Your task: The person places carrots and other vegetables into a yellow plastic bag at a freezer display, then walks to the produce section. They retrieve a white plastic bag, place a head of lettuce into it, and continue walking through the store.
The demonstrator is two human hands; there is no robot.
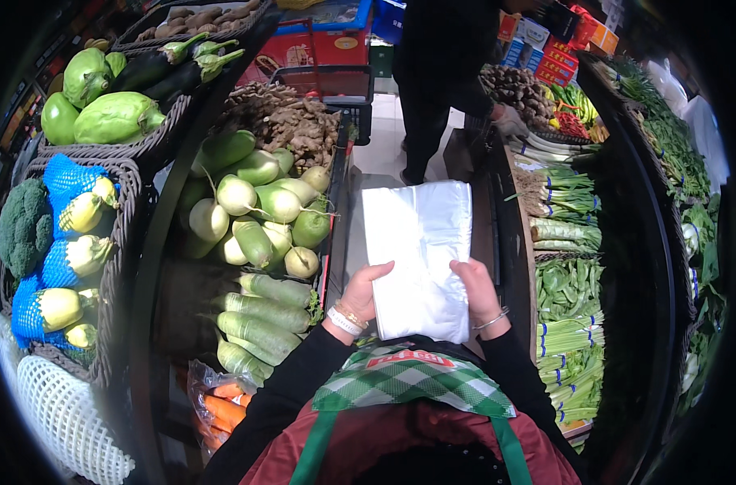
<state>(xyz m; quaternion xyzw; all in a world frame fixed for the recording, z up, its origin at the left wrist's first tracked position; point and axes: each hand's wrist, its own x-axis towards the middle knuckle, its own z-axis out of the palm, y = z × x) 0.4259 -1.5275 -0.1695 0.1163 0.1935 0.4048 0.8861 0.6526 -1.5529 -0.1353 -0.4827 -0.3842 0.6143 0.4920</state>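
A flat stack of white translucent plastic bags (418, 260) is held up in front of my green checked apron (410, 382). My left hand (362, 292) grips its left edge, the thumb lying on the upper face. On the opposite edge my right hand (477, 291) holds it the same way, fingers hidden behind. To the left of my left hand lie long green radishes (265, 321), and above them a heap of round green-and-white radishes (271, 206). Bundled green stalks (568, 336) are on the shelf to the right of my right hand.
A person in dark clothes (438, 79) stands in the aisle ahead, a gloved hand (510, 121) by the right shelf. Ginger (289, 121) and bagged carrots (225, 409) line the left display. Wicker baskets (116, 242) rise farther left. A shopping cart (325, 79) stands ahead.
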